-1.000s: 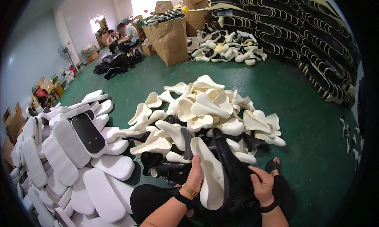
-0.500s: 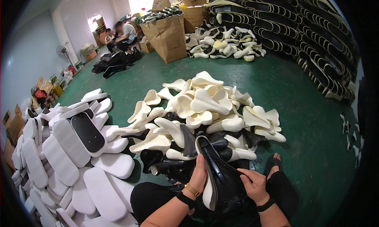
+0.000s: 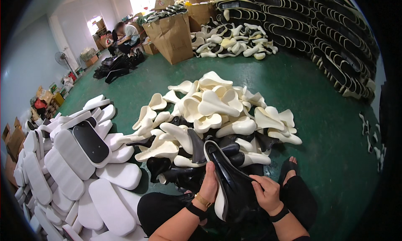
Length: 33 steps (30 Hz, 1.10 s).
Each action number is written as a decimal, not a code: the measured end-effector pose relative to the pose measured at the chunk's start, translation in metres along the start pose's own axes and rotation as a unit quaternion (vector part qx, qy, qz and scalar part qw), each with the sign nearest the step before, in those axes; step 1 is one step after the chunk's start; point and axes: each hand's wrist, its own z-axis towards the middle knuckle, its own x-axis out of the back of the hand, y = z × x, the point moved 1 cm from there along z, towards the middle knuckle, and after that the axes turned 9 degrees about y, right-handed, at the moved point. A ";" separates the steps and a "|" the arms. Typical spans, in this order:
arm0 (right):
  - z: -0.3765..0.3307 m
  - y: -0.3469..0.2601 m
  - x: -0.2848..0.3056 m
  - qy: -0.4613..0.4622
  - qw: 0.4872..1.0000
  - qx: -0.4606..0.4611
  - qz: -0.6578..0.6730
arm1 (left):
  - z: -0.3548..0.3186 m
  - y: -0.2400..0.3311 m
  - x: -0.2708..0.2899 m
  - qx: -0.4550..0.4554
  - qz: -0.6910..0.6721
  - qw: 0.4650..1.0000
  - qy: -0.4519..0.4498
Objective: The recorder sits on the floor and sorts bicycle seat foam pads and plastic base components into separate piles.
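A bicycle saddle with a shiny black cover and a cream foam edge is held between my hands, its narrow nose pointing away from me. My left hand is wrapped round its left side, the thumb lying along the rim. On the opposite side, my right hand pinches the edge of the black cover with thumb and fingers. Past the saddle lies a heap of cream foam saddle pads. Black saddle pieces lie at the near side of this heap.
White oblong foam pads are piled at the left, one bearing a black plate. Cardboard boxes and more saddle pads stand behind. Stacked black saddle parts line the right. Two people sit far back.
The saddle has tilted slightly, showing more of its glossy black cover. Both hands keep their holds. The whole view has shifted a little.
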 end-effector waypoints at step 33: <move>-0.003 0.058 -0.012 -0.054 0.967 -0.195 0.152 | 0.010 0.003 0.007 0.028 -0.002 0.998 0.049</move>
